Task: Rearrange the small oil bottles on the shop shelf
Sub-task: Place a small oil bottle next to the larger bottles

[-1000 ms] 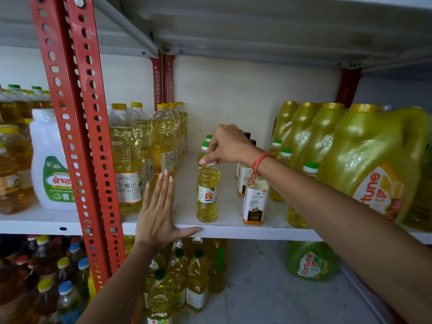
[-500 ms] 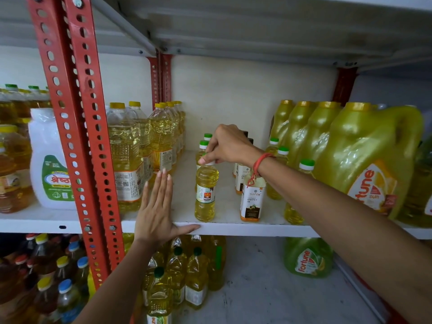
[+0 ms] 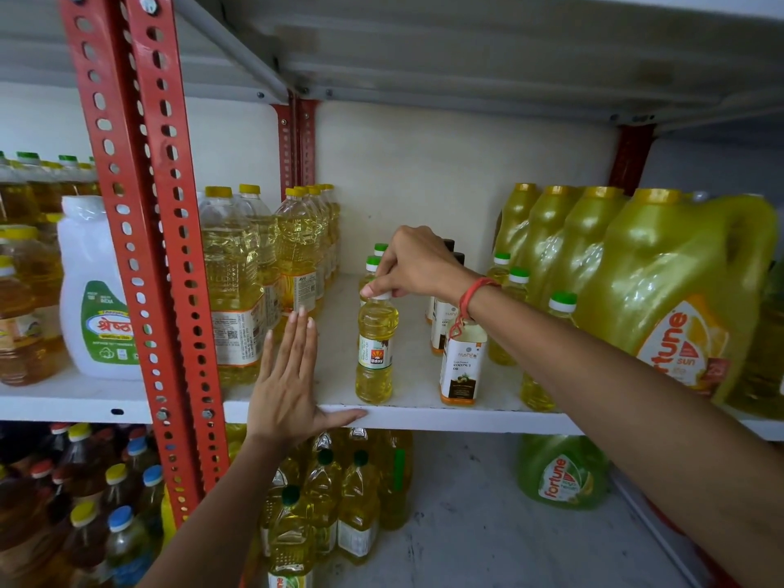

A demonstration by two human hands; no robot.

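- Pinching the white cap of the small Uday oil bottle [image 3: 376,348], the right hand [image 3: 418,265] has its fingertips closed on the top from above, probably because the cap is the easiest part to reach among close neighbours.
- That bottle stands upright near the front edge of the shelf [image 3: 424,418], in the gap between the tall clear bottles [image 3: 231,286] on the left and the coconut oil bottle [image 3: 462,362] on the right.
- The left hand [image 3: 288,384] lies flat and open on the shelf lip, fingers together, holding nothing; it looks like a brace for the reach.
- More small green-capped bottles [image 3: 373,265] wait behind, hinting at a row being formed front to back.
- Big Fortune jugs [image 3: 679,299] crowd the right side, leaving this middle strip for the small ones.
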